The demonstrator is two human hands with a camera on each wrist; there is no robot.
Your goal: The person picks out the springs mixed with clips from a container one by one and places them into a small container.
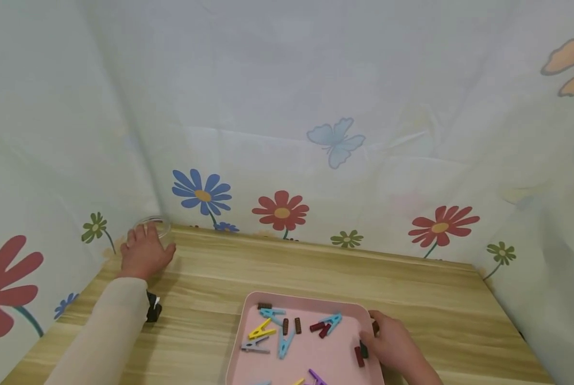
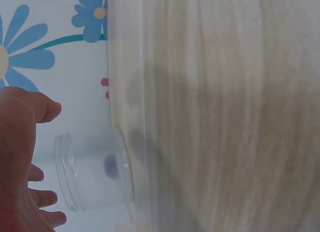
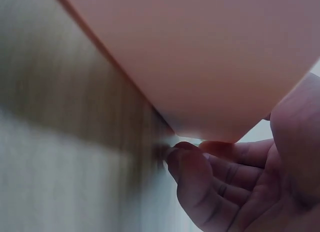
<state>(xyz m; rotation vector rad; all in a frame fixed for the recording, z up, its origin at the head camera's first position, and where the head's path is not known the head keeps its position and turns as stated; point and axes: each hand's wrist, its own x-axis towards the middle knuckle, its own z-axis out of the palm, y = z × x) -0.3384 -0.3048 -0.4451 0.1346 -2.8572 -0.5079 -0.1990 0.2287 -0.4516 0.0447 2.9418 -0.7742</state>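
Head view: left hand [image 1: 144,251] spreads open just at the clear jar [image 1: 158,226] in the bench [image 1: 210,278] corner; right hand [image 1: 395,345] grips the pink tray [image 1: 311,358] edge.

Soft, even daylight fills the head view with faint shadows under the long-sleeved left arm [image 1: 109,326], while the right wrist view blurs the pink plastic tray [image 3: 200,57] and streaks the wooden tabletop [image 3: 60,117].

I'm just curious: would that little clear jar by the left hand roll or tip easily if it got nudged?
Probably. The clear jar looks thin-walled, lidless and nearly empty, so likely light and easily shoved across the smooth wooden table. Its round sides suggest it would roll if knocked over. The left hand reaches round it; firm contact is unclear.
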